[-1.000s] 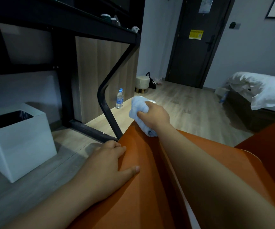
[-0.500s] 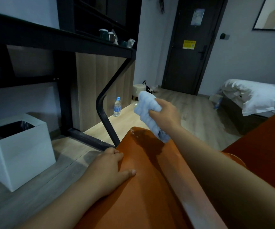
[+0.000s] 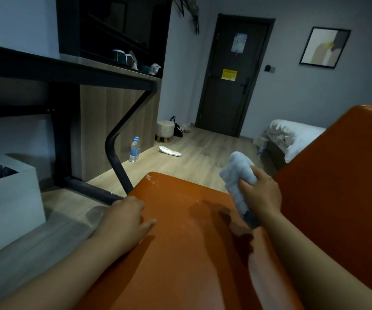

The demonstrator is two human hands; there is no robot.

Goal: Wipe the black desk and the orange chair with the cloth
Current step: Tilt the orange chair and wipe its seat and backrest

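Right hand [image 3: 262, 195] grips the bunched pale-blue cloth [image 3: 238, 175], lifted just above the right side of the orange chair [image 3: 180, 253] seat. Left hand [image 3: 124, 220] presses flat, fingers relaxed, on the seat's left edge. The black desk [image 3: 68, 72] stands far left, a white bin [image 3: 8, 202] beneath it.

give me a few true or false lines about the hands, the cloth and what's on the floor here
1. The right hand grips the light blue cloth. True.
2. The left hand holds a water bottle. False: it rests on the orange chair; the bottles stand on the floor by the desk.
3. The white bin sits left of the chair. True.
4. The door stands wide open. False: it is closed.
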